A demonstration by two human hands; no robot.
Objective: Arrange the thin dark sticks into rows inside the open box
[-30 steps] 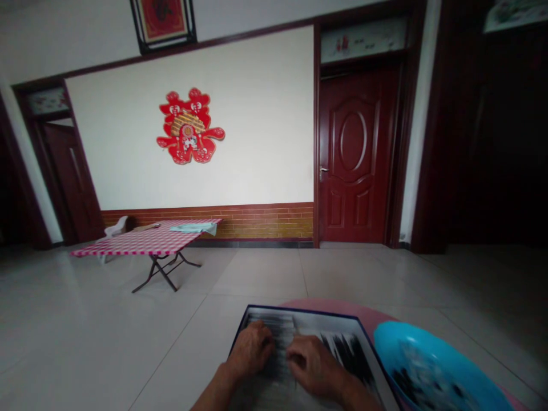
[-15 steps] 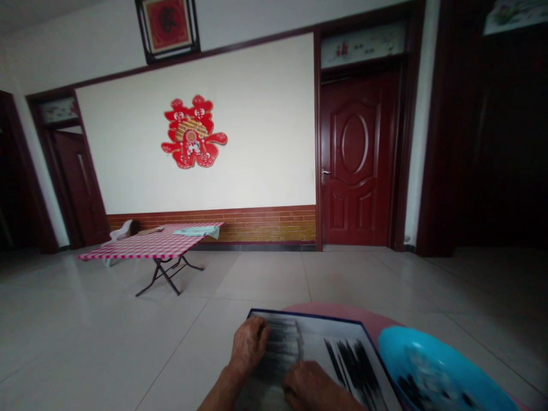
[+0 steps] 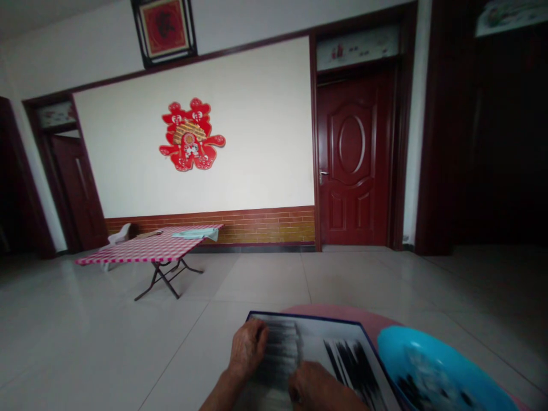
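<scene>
A shallow white tray with a dark blue rim [image 3: 306,315] lies at the bottom of the head view. Along its left part rests a layer of thin grey-black strands [image 3: 280,345], blurred in the picture. My left hand [image 3: 249,345] is at the tray's left side, fingers curled at the strands' left ends. Lower down, my right hand [image 3: 317,387] is also closed, near the right ends of those strands; whatever it pinches is hidden. Separate black, thin, brush-like pieces [image 3: 357,365] lie in the tray's right part, to the right of my right hand.
A bright blue basin [image 3: 394,342] with black and whitish pieces inside stands right of the tray. Both sit on a round pinkish surface [image 3: 342,311]. Farther off are a folding table with a checked cloth [image 3: 145,248], a white chair [image 3: 120,235] and a dark red door [image 3: 353,165].
My right hand has shifted slightly to the right. My left hand stays nearly in place at the tray's left side. The camera view has tilted a little.
</scene>
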